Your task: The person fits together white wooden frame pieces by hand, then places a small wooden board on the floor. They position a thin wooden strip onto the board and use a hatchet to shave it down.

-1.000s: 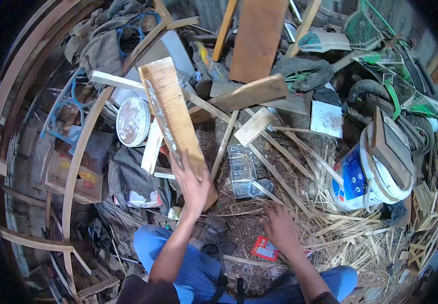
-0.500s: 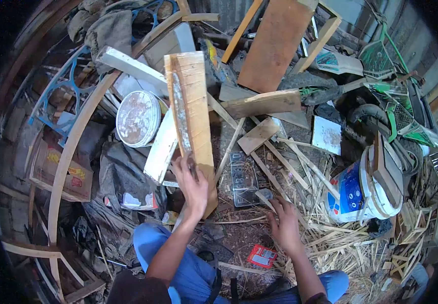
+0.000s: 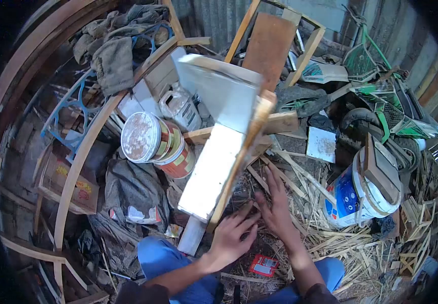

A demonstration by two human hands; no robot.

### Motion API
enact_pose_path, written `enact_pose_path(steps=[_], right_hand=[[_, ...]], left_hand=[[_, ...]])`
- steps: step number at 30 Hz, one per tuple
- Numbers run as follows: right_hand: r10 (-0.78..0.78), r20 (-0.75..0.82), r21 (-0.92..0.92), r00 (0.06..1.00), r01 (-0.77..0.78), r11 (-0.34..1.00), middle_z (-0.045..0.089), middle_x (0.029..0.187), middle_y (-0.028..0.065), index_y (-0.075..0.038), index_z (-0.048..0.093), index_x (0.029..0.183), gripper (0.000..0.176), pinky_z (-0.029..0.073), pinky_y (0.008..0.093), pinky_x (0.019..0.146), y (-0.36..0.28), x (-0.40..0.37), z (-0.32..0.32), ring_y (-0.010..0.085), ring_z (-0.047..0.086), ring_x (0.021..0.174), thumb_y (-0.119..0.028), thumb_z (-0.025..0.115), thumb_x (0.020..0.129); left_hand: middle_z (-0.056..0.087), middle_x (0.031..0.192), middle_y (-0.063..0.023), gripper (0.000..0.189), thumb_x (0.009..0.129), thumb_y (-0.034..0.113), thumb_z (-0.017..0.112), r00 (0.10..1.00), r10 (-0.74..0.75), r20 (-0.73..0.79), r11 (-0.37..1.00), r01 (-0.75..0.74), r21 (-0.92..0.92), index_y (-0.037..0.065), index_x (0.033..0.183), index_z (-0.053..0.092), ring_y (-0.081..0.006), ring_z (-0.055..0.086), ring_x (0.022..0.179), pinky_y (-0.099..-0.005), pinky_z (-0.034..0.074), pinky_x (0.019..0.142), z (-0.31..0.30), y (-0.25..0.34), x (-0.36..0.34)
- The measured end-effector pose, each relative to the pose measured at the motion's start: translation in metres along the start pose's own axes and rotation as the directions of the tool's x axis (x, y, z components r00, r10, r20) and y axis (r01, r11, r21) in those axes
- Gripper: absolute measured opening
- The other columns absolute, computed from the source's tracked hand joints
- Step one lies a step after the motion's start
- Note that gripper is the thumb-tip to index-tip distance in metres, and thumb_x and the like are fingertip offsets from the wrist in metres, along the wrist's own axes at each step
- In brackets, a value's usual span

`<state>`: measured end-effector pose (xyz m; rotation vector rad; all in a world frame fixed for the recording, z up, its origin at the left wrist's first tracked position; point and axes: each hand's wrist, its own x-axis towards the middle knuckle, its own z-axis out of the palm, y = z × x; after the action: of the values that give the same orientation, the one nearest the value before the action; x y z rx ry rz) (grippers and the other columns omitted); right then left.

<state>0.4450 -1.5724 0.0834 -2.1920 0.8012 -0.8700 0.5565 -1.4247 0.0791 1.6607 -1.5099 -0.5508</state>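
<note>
Left hand [image 3: 229, 238] is low in the middle of my view, grip open and fingers spread, fingertips against the lower end of the white-faced board [image 3: 210, 175]. Nothing is wrapped around it; the hand just presses at the raw wooden edge. The board stands tilted, its foot down in the litter just above the blue-jeaned knee [image 3: 161, 258] and its top leaning away toward the brown plank [image 3: 267, 48] at the back wall.

Right hand [image 3: 275, 207] lies just beside the left, grip open too — palm down and fingers stretched flat on the straw and wood slivers [image 3: 330, 238] covering the floor. It holds nothing.

Left of the board a paint can [image 3: 153, 144] lies on its side, its spattered lid facing me, with a white jerrycan [image 3: 181, 109] just behind it. To the right sits a blue-and-white bucket [image 3: 353, 195] with a wooden block across its mouth. A red packet [image 3: 263, 264] lies on the floor between the knees, near both wrists. A long curved wooden strip [image 3: 80, 157] sweeps down the left side, with rags [image 3: 112, 61] draped over its upper end.
</note>
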Motion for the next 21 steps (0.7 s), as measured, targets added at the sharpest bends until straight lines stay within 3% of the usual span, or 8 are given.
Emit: enact_pose_path(steps=[1, 3, 4, 7, 10, 11, 13, 21], right_hand=[[0.034, -0.023, 0.071, 0.999, -0.032, 0.997, 0.033, 0.159, 0.0243, -0.005, 0.035, 0.155, 0.065, 0.035, 0.0484, 0.117, -0.001, 0.0, -0.002, 0.0438, 0.037, 0.145, -0.021, 0.064, 0.099], [0.055, -0.008, 0.149, 0.998, -0.053, 0.987, 0.028, 0.162, 0.0265, -0.002, 0.028, 0.158, 0.071, 0.034, 0.0483, 0.119, 0.012, -0.005, -0.002, 0.0435, 0.032, 0.148, -0.024, 0.064, 0.1], [0.154, -0.053, 0.219, 0.987, -0.139, 0.966, 0.024, 0.163, 0.0269, -0.002, 0.025, 0.159, 0.074, 0.034, 0.0475, 0.119, 0.013, -0.008, -0.002, 0.0429, 0.031, 0.149, -0.024, 0.065, 0.1], [0.314, -0.052, 0.359, 0.948, -0.275, 0.892, 0.013, 0.17, 0.0167, -0.011, 0.008, 0.165, 0.091, 0.037, 0.0453, 0.117, 0.032, -0.022, -0.008, 0.0359, 0.032, 0.15, -0.029, 0.068, 0.099], [0.443, -0.047, 0.666, 0.895, -0.303, 0.681, 0.012, 0.171, 0.0155, -0.017, 0.002, 0.166, 0.092, 0.038, 0.0448, 0.117, 0.043, -0.032, -0.028, 0.0351, 0.031, 0.15, -0.023, 0.066, 0.099], [0.451, -0.054, 0.666, 0.891, -0.305, 0.681, 0.012, 0.171, 0.0155, -0.017, 0.002, 0.166, 0.092, 0.038, 0.0448, 0.117, 0.059, -0.038, -0.027, 0.0351, 0.031, 0.15, -0.023, 0.066, 0.099], [0.382, -0.005, 0.701, 0.924, -0.27, 0.66, 0.011, 0.171, 0.0146, -0.019, 0.001, 0.166, 0.094, 0.039, 0.0444, 0.115, 0.083, -0.047, -0.022, 0.0328, 0.032, 0.151, -0.018, 0.067, 0.099], [0.404, -0.046, 0.471, 0.913, -0.337, 0.815, 0.046, 0.156, 0.0187, -0.004, 0.03, 0.159, 0.069, 0.04, 0.0398, 0.114, 0.089, -0.081, -0.009, 0.0306, 0.046, 0.142, -0.014, 0.064, 0.099]], left_hand=[[0.046, 0.154, -0.02, 0.053, 0.087, 0.017, 0.072, 1.0, 0.008, 0.004, 1.0, -0.008, -0.005, 0.012, 0.139, 0.061, -0.0489, 0.047, 0.135, -0.0561, 0.041, 0.11, -0.01, 0.002, 0.003], [0.05, 0.15, -0.0197, 0.057, 0.082, 0.018, 0.076, 0.916, 0.323, -0.239, 0.858, -0.177, 0.481, 0.012, 0.137, 0.061, -0.0484, 0.049, 0.133, -0.0581, 0.04, 0.108, -0.034, 0.008, 0.017], [0.055, 0.143, -0.0175, 0.061, 0.078, 0.02, 0.079, 0.923, 0.208, -0.324, 0.808, 0.024, 0.589, 0.01, 0.136, 0.061, -0.0483, 0.05, 0.131, -0.0591, 0.039, 0.107, -0.04, 0.018, 0.023], [0.063, 0.131, -0.0199, 0.055, 0.083, 0.029, 0.079, 0.951, -0.208, -0.23, 0.949, 0.253, 0.188, 0.004, 0.13, 0.064, -0.0423, 0.058, 0.119, -0.0508, 0.044, 0.101, -0.019, -0.034, 0.02], [0.073, 0.111, -0.0181, 0.041, 0.088, 0.029, 0.075, 0.98, -0.189, 0.061, 0.981, 0.191, -0.023, 0.001, 0.117, 0.069, -0.0371, 0.066, 0.105, -0.0481, 0.047, 0.095, 0.018, -0.042, 0.011], [0.075, 0.095, -0.015, 0.028, 0.092, 0.026, 0.071, 1.0, 0.012, -0.002, 0.987, -0.011, 0.16, 0.002, 0.107, 0.072, -0.0346, 0.07, 0.096, -0.0474, 0.049, 0.091, 0.029, -0.034, 0.014], [0.074, 0.103, -0.0191, 0.031, 0.092, 0.028, 0.073, 0.957, -0.275, 0.089, 0.956, 0.282, -0.08, 0.0, 0.106, 0.073, -0.0359, 0.07, 0.096, -0.0433, 0.052, 0.088, 0.054, -0.031, 0.016], [0.07, 0.118, -0.0164, 0.04, 0.091, 0.031, 0.072, 0.989, -0.051, 0.139, 0.995, 0.039, 0.089, 0.005, 0.122, 0.067, -0.0357, 0.061, 0.117, -0.048, 0.044, 0.1, 0.059, -0.044, 0.011]])
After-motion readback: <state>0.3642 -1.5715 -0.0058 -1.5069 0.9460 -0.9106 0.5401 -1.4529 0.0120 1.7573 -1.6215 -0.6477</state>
